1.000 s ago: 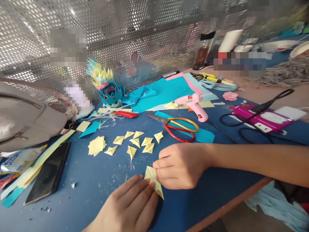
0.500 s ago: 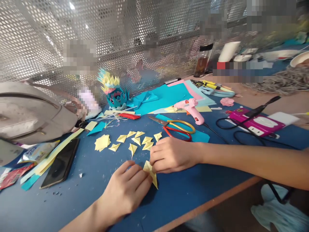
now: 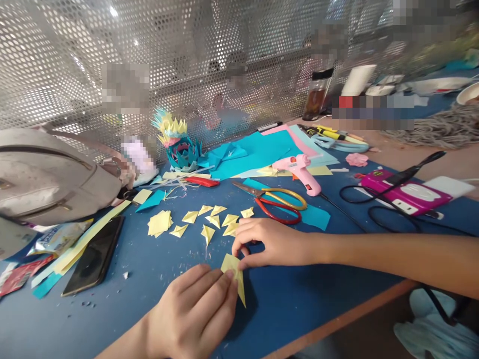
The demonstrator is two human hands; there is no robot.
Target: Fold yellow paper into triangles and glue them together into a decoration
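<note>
The left hand [image 3: 194, 311] lies flat, fingers together, pressing down on a pale yellow folded paper piece with a pointed tip [image 3: 234, 276] on the blue table top [image 3: 142, 279]. The right hand [image 3: 267, 244] pinches the upper edge of the same piece between thumb and forefinger, its other fingers curled; how tightly is hard to tell from this angle. Just beyond the hands lie several small yellow folded paper triangles [image 3: 209, 222]. Farther back are red- and yellow-handled scissors [image 3: 279, 202], a pink glue gun [image 3: 299, 169] and a black phone [image 3: 95, 257] to the left.
</note>
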